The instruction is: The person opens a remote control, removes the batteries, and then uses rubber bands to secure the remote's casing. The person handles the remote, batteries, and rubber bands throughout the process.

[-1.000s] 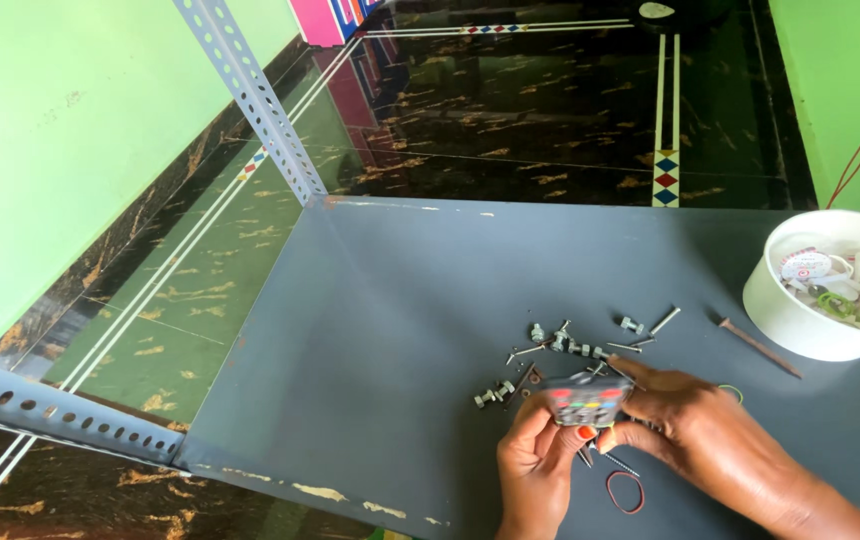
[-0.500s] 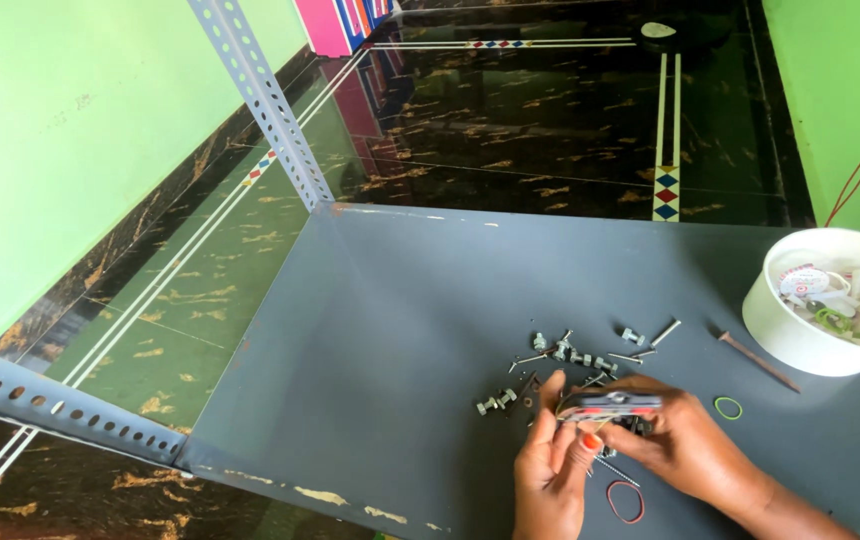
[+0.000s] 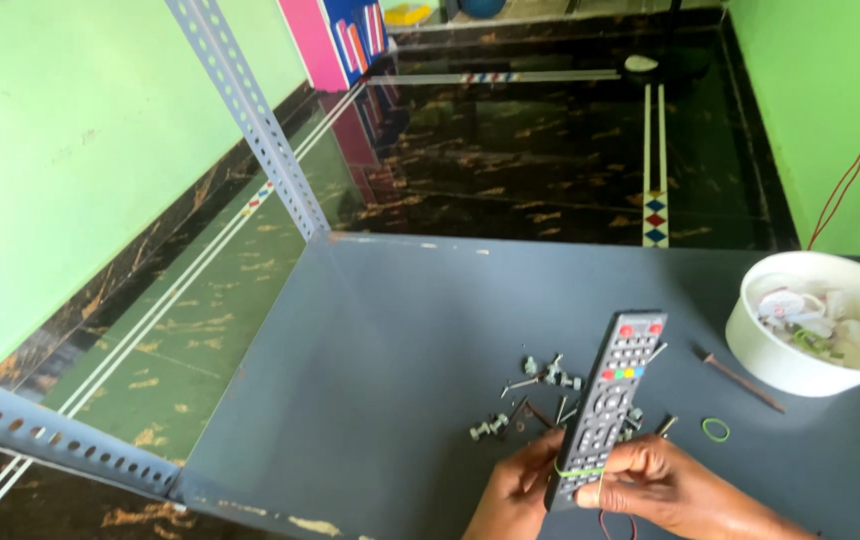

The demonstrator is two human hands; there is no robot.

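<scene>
Black plastic, the remote control (image 3: 608, 398) is held low in the frame, right of centre, over the grey tabletop (image 3: 380, 350), its long axis running from the hands up and slightly rightward toward the white bowl (image 3: 818, 322). Its lower end, banded by a green rubber band (image 3: 578, 470), is pinched by the right hand (image 3: 672, 487). The left hand (image 3: 512, 492) is pressed to its left edge, fingers curled; both lie equally near.
</scene>
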